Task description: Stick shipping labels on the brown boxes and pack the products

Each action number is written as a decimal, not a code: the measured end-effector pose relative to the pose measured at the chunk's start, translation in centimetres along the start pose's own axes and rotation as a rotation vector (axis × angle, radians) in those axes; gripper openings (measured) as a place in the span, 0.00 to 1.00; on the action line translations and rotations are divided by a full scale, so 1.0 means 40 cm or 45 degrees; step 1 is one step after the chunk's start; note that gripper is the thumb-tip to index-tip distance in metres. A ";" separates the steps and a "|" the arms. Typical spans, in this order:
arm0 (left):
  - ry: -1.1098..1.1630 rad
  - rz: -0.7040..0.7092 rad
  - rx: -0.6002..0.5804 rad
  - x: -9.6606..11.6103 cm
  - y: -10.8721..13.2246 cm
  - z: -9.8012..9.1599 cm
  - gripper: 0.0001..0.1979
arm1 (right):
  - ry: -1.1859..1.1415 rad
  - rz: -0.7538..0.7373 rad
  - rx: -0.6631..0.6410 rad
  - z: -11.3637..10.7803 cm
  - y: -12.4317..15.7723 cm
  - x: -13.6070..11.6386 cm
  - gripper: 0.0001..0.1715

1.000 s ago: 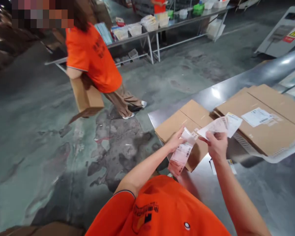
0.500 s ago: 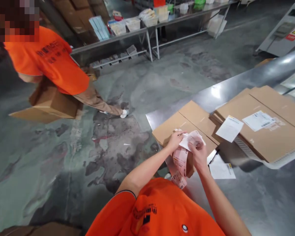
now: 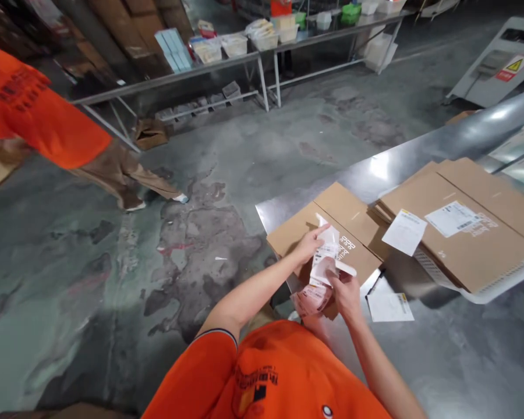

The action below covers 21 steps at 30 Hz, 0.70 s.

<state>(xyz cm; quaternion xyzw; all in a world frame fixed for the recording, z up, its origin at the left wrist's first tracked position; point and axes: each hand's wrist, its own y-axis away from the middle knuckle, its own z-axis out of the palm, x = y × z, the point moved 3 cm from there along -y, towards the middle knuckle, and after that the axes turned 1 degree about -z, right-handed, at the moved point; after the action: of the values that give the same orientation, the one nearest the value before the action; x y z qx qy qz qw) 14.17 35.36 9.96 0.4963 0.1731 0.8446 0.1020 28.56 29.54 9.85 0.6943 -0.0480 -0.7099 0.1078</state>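
A strip of pink-and-white printed paper labels [image 3: 318, 279] is crumpled between my hands above a flattened cardboard carton [image 3: 332, 238]. My left hand [image 3: 308, 245] pinches its upper white part, with the index finger stretched forward. My right hand [image 3: 346, 294] grips the strip lower down and nearer me. The pink end hangs over the carton's near edge. To the right, a white sheet [image 3: 404, 231] lies on a second flattened carton [image 3: 471, 233], which bears a stuck shipping label [image 3: 452, 219].
Both cartons lie on a steel table [image 3: 436, 349], with a loose white paper [image 3: 389, 306] and a thin black item [image 3: 374, 284] on it. A co-worker in an orange shirt [image 3: 39, 110] is at the left edge. Metal shelving tables [image 3: 166, 81] with containers stand behind.
The co-worker has moved left, nearly out of view, taking the carried box along. My hands have drawn slightly apart, and the white part of the strip now stands higher.
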 end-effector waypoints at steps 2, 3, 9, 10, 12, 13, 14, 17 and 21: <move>-0.215 0.016 0.020 0.004 -0.006 -0.025 0.35 | 0.065 0.031 -0.024 -0.006 0.016 0.011 0.23; -0.305 0.017 0.019 0.010 -0.010 -0.035 0.32 | 0.107 0.033 -0.034 -0.009 0.025 0.016 0.22; -0.387 -0.019 -0.047 0.070 -0.054 -0.026 0.36 | 0.368 0.000 -0.061 -0.024 0.059 0.038 0.21; -0.439 0.005 -0.045 0.079 -0.064 -0.020 0.36 | 0.392 -0.009 -0.077 -0.024 0.061 0.040 0.21; -0.683 0.101 -0.055 0.094 -0.083 -0.014 0.32 | 0.442 -0.039 -0.084 -0.025 0.061 0.041 0.21; -0.864 0.173 -0.063 0.100 -0.089 -0.014 0.29 | 0.475 -0.059 -0.068 -0.026 0.059 0.039 0.21; -1.069 0.255 -0.070 0.104 -0.094 -0.016 0.26 | 0.515 -0.077 -0.054 -0.026 0.058 0.038 0.21; -1.713 0.515 -0.087 0.107 -0.092 -0.032 0.20 | 0.635 -0.118 -0.046 -0.024 0.057 0.033 0.20; -2.136 0.672 0.039 0.101 -0.077 -0.070 0.21 | 0.698 -0.192 -0.052 -0.041 0.076 0.028 0.19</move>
<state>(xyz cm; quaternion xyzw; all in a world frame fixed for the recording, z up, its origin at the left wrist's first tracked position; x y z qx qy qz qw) 9.76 39.05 10.74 0.9784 -0.0680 0.1949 -0.0097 30.42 26.50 9.38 0.8597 0.0490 -0.5025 0.0777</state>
